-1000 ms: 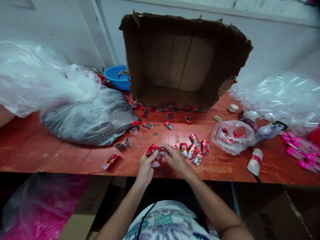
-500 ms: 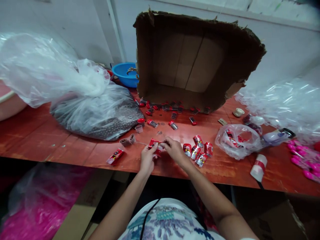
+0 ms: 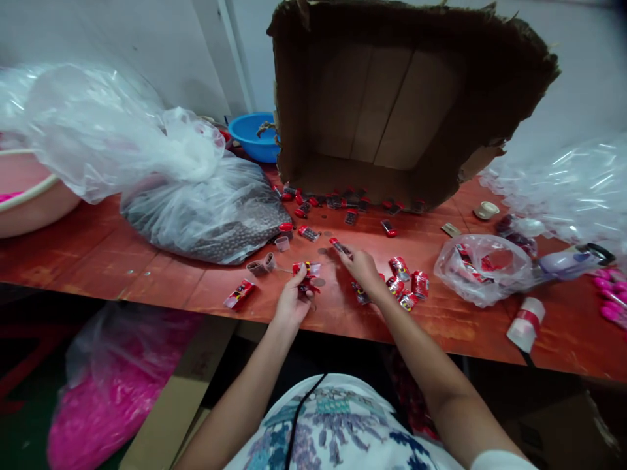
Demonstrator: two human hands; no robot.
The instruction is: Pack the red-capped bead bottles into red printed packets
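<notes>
My left hand (image 3: 292, 301) is closed around a small red packet (image 3: 305, 270) near the table's front edge. My right hand (image 3: 361, 266) reaches forward over the red-brown table (image 3: 98, 261), its fingertips on a little red-capped tube (image 3: 337, 246). A cluster of red packets (image 3: 406, 287) lies just right of that hand. Another red packet (image 3: 240, 294) lies left of my left hand, beside small clear cups (image 3: 262, 264).
A torn cardboard box (image 3: 392, 98) lies on its side at the back with several red-capped tubes spilled at its mouth. A big plastic bag of dark beads (image 3: 206, 215) sits left, a blue bowl (image 3: 255, 134) behind it, and clear bags right.
My right hand has left the packet and moved forward to a tube on the table. My left hand keeps the packet. The camera has tilted a little.
</notes>
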